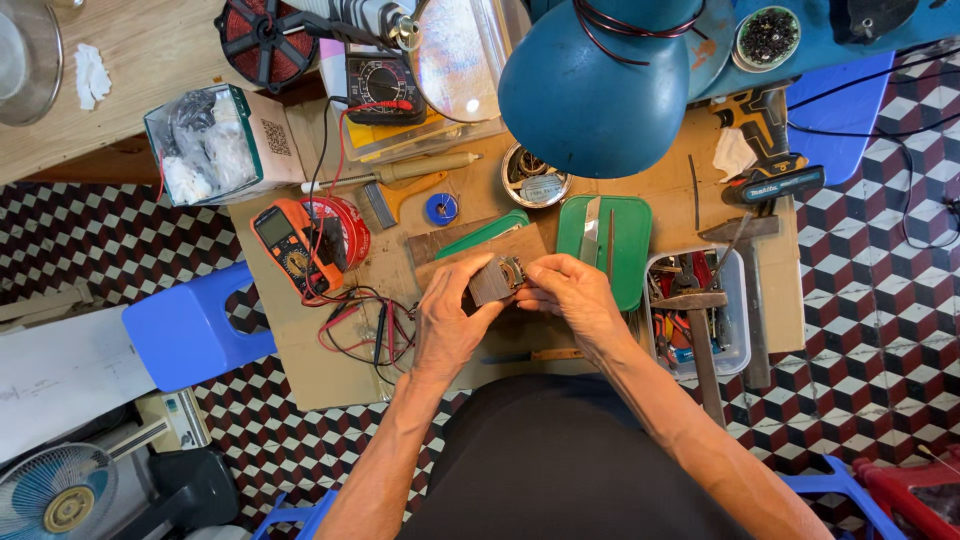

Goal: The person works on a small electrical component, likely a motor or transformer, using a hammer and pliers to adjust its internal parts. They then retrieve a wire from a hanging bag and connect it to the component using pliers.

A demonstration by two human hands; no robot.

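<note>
A small grey motor stator with copper windings [496, 280] is held over the middle of a low wooden work table [300, 350]. My left hand [448, 322] grips its left side from below. My right hand [566, 288] pinches its right end with the fingertips. Under the hands lies a brown wooden board [440, 250], with a green plastic lid [632, 240] to the right of my right hand.
A blue lamp shade [590, 85] hangs over the table's back. An orange multimeter [287, 245] with red and black leads lies left. A clear tool box [690, 315] with hammers stands right, a cordless drill [765, 135] behind it. A blue stool [190, 330] is at left.
</note>
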